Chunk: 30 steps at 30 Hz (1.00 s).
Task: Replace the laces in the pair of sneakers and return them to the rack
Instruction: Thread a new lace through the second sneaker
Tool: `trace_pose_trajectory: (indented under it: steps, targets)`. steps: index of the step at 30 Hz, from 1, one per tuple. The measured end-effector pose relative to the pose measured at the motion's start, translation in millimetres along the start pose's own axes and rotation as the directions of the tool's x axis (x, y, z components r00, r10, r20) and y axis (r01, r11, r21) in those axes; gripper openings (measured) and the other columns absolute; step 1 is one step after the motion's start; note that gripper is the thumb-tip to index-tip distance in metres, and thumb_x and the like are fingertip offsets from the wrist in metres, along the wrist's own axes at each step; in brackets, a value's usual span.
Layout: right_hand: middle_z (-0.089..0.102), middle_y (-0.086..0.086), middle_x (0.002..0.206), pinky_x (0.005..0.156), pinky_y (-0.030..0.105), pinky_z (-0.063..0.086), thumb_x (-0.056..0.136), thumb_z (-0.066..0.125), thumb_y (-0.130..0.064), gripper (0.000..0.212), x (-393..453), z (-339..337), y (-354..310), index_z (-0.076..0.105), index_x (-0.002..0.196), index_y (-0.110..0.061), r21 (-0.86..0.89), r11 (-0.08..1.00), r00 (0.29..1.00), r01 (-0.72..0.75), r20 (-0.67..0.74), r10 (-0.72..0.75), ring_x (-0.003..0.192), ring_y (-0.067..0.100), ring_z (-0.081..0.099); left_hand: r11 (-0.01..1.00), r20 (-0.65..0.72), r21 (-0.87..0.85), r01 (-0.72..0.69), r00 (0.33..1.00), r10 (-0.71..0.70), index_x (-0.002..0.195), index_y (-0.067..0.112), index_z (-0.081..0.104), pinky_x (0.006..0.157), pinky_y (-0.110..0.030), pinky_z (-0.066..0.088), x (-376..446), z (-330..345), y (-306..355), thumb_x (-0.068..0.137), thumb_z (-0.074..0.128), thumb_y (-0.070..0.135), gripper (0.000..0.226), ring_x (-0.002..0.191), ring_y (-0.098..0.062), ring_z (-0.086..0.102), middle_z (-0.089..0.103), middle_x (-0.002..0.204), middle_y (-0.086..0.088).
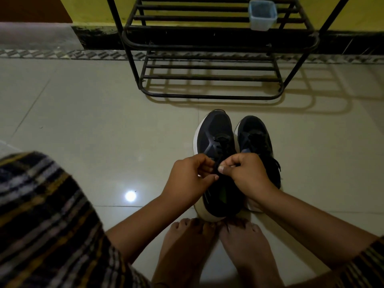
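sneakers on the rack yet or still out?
Out. Both sneakers stand side by side on the floor in front of the rack; both hands pinch the left one's lace.

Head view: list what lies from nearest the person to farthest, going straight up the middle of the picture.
Bare feet → both hands, left hand and right hand, pinching the lace of the left sneaker → bare floor tile → black shoe rack → small blue tub on its upper shelf.

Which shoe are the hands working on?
The sneaker on the left, the one with its toe reaching nearer the shoe rack. Both the left hand and right hand pinch its black lace; the other sneaker sits untouched beside it.
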State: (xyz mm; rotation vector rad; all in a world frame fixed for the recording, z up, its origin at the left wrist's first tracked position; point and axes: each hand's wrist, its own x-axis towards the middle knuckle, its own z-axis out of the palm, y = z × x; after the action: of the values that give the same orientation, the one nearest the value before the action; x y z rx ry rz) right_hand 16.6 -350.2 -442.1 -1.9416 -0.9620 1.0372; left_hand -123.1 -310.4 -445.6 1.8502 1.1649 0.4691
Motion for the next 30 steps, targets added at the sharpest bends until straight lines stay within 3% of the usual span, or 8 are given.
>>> trace_pose_trajectory:
  steps: [6,11,14,17,21,25,30]
  targets:
    - [0.062,-0.003,0.065,0.053,0.011,0.04,0.085,0.067,-0.012,0.013,-0.3,2.5,-1.3,0.067,0.072,-0.015,-0.022,1.0,0.994,-0.022,-0.103,0.019,0.064,0.008,0.058,0.996,-0.055,-0.072,0.058,0.997,-0.062,0.093,0.014,0.071,0.067,-0.01,0.052,3.5,4.8,-0.6,0.076,0.073,0.007,0.018,0.068,-0.004,0.065,0.067,0.075,0.006]
    - [0.069,0.012,0.078,0.077,0.034,0.055,0.086,0.064,-0.005,0.01,-3.4,4.0,-2.9,0.068,0.077,-0.007,0.33,0.92,0.973,-0.211,-0.018,0.229,0.08,0.024,0.067,0.995,-0.021,-0.094,0.043,0.999,-0.045,0.085,0.016,0.067,0.058,-0.006,0.047,3.4,4.9,2.8,0.075,0.073,0.004,0.017,0.06,0.001,0.06,0.063,0.071,0.01]
    - [0.07,0.01,0.077,0.077,0.03,0.056,0.086,0.064,-0.007,0.009,-4.4,0.2,-0.8,0.069,0.078,-0.007,0.308,0.936,0.985,-0.171,0.056,0.162,0.079,0.02,0.068,0.995,-0.016,-0.095,0.024,1.0,-0.026,0.085,0.018,0.067,0.054,-0.006,0.042,2.0,3.4,-0.8,0.076,0.073,0.005,0.017,0.061,0.002,0.057,0.065,0.073,0.01]
    - [0.069,0.008,0.082,0.078,0.026,0.053,0.084,0.066,-0.008,0.006,-4.6,-2.3,0.4,0.068,0.079,-0.011,0.175,0.983,0.997,-0.054,0.056,0.045,0.082,0.017,0.066,0.997,-0.019,-0.077,0.021,1.0,-0.022,0.088,0.018,0.068,0.053,-0.007,0.042,1.3,2.4,-2.9,0.077,0.073,0.007,0.017,0.059,0.0,0.055,0.066,0.075,0.009]
    - [0.062,0.001,0.072,0.068,0.019,0.046,0.082,0.067,-0.003,0.014,-4.4,-2.7,1.6,0.065,0.079,-0.016,0.061,0.998,0.998,0.034,0.047,-0.037,0.069,0.009,0.058,0.996,-0.046,-0.081,0.022,0.999,-0.026,0.09,0.017,0.069,0.051,-0.008,0.041,0.3,1.4,-4.9,0.077,0.073,0.008,0.016,0.055,-0.001,0.051,0.064,0.074,0.013]
    - [0.061,0.004,0.071,0.074,0.03,0.052,0.079,0.068,0.004,0.025,-2.6,-3.7,1.4,0.053,0.08,-0.017,0.132,0.989,0.998,0.063,-0.014,-0.062,0.069,0.016,0.06,0.993,-0.019,-0.114,0.023,0.999,-0.026,0.089,0.017,0.068,0.047,-0.007,0.036,-0.2,2.2,-5.2,0.076,0.073,0.006,0.017,0.045,-0.001,0.046,0.065,0.075,0.011]
    - [0.062,0.008,0.073,0.075,0.032,0.053,0.079,0.066,0.006,0.029,-1.3,-2.7,1.6,0.048,0.08,-0.017,0.201,0.971,0.992,0.129,-0.019,-0.128,0.072,0.019,0.063,0.985,0.002,-0.16,0.06,0.998,-0.06,0.102,0.018,0.059,0.047,-0.006,0.033,0.9,1.8,-4.3,0.075,0.072,0.006,0.032,0.043,0.002,0.046,0.069,0.08,0.001]
